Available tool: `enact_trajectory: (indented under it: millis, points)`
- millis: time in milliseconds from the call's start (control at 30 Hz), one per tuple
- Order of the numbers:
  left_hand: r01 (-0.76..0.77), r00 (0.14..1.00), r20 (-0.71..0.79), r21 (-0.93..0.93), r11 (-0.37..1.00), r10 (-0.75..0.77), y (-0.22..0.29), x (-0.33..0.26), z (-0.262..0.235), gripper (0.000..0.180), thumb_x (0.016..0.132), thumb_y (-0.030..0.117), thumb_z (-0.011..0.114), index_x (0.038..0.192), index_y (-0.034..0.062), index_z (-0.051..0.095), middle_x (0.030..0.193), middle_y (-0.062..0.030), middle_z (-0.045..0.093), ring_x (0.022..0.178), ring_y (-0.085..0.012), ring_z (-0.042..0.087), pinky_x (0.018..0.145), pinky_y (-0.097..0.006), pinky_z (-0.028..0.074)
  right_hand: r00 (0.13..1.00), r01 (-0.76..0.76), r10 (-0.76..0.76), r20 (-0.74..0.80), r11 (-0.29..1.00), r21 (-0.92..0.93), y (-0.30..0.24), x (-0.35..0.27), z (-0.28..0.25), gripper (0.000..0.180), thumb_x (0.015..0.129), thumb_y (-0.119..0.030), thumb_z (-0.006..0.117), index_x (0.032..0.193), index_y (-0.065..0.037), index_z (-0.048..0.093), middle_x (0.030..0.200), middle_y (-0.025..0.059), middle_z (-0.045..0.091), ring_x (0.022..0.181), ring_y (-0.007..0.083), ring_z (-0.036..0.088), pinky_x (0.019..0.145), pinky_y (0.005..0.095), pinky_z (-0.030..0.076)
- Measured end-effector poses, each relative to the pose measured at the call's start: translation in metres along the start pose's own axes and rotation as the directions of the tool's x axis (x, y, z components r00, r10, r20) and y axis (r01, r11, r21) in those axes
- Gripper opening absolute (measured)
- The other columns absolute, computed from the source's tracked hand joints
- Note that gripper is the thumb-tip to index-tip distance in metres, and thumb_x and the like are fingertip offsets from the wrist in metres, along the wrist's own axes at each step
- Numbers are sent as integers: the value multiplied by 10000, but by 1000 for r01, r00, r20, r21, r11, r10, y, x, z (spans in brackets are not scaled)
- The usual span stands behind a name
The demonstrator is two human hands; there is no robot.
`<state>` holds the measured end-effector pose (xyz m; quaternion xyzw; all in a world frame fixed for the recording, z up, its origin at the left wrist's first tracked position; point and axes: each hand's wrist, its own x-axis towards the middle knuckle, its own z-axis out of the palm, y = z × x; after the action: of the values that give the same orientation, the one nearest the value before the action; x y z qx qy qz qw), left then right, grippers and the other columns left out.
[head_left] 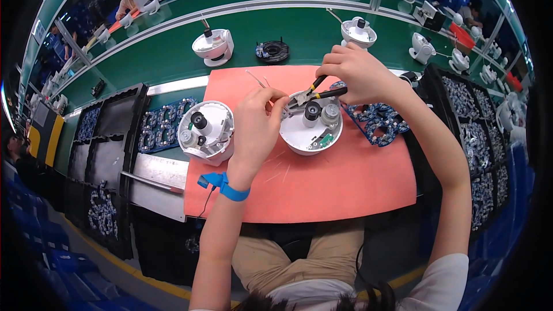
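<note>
A round white camera housing [305,138] sits on the orange mat, with a black lens barrel [312,114] and a silver round motor [330,113] inside. My right hand [363,75] grips cutting pliers [337,92] with black and yellow handles, their jaws over the housing's far-left inner edge. At that edge my left hand [260,118] pinches a thin wire, its fingertips close to the jaws. White wire ends [253,78] stick up beyond the left hand. The exact pinch point is partly hidden by my fingers. A blue strap [233,192] circles my left wrist.
A second open housing [207,129] stands at the mat's left. Blue circuit boards [380,126] lie right, more [164,126] left. Black part trays [109,155] flank the mat [311,190]. Beyond, the green bench holds housings [213,46] and a black round part [272,51].
</note>
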<state>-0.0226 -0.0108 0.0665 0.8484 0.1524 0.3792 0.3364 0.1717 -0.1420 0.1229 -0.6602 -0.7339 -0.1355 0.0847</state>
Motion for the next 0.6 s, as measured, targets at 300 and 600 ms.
enact_trajectory:
  millis: [300,600]
  points:
    - [-28,997,-75,39,999,30,-6,-1,4,56,802,48,672,824,-4,676,724,-74,632,568,-131,537,532,-273,429,997,7,-3,81,999,-51,-2,2,-7,330,631,-121,728,954,-83,673,873,24,616,906,198,547,785,323,409]
    - [-32,996,-79,74,997,38,-8,0,2,43,803,38,668,823,0,672,725,-75,625,564,-134,526,525,-280,420,995,14,-12,97,1000,-20,-3,5,-3,361,570,-128,736,923,-82,671,868,30,619,877,216,543,765,339,422]
